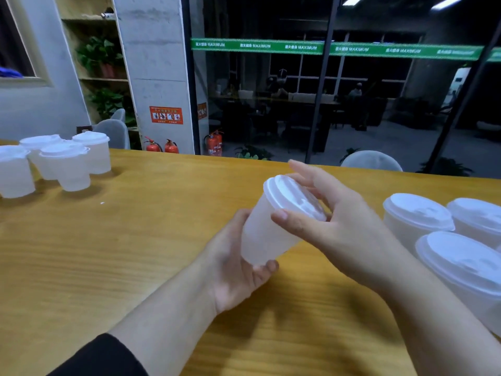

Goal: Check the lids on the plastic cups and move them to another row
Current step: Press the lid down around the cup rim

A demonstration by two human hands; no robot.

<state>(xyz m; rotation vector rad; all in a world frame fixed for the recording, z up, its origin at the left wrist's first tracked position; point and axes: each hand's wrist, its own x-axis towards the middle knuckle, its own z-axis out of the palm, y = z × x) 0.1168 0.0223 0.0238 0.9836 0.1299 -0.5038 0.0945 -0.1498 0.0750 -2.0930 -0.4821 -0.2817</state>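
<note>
At the far left of the wooden desk (135, 240) stands a cluster of four lidded cups (65, 164), frosted translucent plastic with white domed lids, set close together and upright; this is probably the row that checked cups go to, since it sits well apart from the other group. A black sleeve (103, 359) covers the near forearm at the bottom left. Toward the middle, the left hand (235, 270) cradles the held cup (268, 234) from below, its palm up and fingers curled round the lower wall and base, so the cup is lifted off the desk and tipped with its top leaning away to the right. That tilt seems meant to turn the lid (294, 198) toward the other hand for checking. The right hand (333, 221) reaches over the lid, thumb at the near rim and fingers lying loosely bent past the far rim, touching or pressing the edge rather than clenching it; I judge it is feeling whether the lid is snapped down all round. The cup tapers to a narrow base, its wall is smooth and cloudy, and the lid has a raised rim with a shallow moulded centre. To the right, three more lidded cups (420, 218) of the same kind wait just beside the right forearm, likely not yet checked.
</note>
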